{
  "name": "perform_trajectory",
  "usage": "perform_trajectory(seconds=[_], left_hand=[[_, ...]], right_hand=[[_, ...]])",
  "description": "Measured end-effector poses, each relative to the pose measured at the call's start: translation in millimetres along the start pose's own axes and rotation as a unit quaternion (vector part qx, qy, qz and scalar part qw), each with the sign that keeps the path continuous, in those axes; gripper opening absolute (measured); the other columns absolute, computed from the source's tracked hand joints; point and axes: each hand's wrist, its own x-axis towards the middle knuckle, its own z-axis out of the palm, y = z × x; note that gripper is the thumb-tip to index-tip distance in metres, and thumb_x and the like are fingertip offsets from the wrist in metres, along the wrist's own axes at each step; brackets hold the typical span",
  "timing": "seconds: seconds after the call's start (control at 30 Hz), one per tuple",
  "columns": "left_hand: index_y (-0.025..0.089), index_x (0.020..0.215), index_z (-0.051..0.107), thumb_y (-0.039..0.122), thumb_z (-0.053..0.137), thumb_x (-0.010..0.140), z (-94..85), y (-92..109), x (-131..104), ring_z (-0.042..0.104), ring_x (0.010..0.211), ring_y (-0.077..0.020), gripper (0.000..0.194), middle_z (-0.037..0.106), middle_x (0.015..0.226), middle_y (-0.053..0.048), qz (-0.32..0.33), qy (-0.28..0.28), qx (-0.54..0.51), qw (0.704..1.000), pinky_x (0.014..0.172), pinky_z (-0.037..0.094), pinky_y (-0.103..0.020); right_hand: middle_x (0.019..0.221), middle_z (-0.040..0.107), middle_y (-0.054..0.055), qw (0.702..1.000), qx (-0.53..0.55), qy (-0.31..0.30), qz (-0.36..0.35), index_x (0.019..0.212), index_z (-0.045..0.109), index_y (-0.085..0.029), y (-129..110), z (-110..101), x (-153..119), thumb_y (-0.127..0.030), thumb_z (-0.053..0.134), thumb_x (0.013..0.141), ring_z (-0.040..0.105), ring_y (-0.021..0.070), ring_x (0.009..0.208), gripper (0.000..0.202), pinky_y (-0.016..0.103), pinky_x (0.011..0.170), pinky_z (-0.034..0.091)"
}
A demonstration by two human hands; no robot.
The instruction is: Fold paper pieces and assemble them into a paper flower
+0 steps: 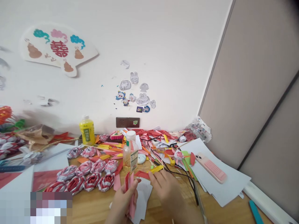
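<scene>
My left hand (127, 199) is closed around a bundle of pink and red paper strips (131, 203), held upright near the table's front edge. To its right, my right hand (164, 186) has its fingers apart, somewhat blurred, beside a yellow paper strip (156, 169). I see nothing held in it. White paper sheets (143, 199) lie beneath and between the hands. Just beyond the bundle stands a clear bottle (130, 152) with a white cap. Rolled red, pink and white paper roses (92, 181) sit in rows on the left.
A yellow bottle (87, 130) stands near the wall. Loose paper strips (149, 137) cover the back of the table (93, 207). On the right, a pink phone (211, 168) rests on white sheets, with black cables (192, 183) nearby. A teal object (255, 211) lies at the lower right.
</scene>
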Motion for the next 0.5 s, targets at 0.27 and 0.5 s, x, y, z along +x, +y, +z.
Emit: perform_trajectory(seconds=[0.27,0.5], left_hand=[[0.019,0.044,0.048,0.046,0.069,0.05,-6.7,3,2,0.049,0.033,-0.0138,0.034,0.049,0.031,0.004,0.001,-0.014,-0.065,0.998,0.038,0.038,-0.023],[0.02,0.04,0.044,0.044,0.064,0.056,-4.8,-4,-1,0.047,0.032,-0.0126,0.035,0.049,0.032,0.003,0.006,-0.033,0.003,0.999,0.036,0.034,-0.022]], right_hand=[[0.092,0.062,0.011,0.977,0.191,-0.014,0.095,0.109,0.054,-0.013,-23,-3,7,-0.021,0.047,0.084,0.054,0.0214,0.077,0.027,0.033,0.064,0.04],[0.066,0.062,0.0,0.729,0.546,-0.2,0.36,0.085,0.058,-0.015,-27,2,20,-0.017,0.044,0.081,0.057,0.0118,0.058,0.014,0.02,0.051,0.041]])
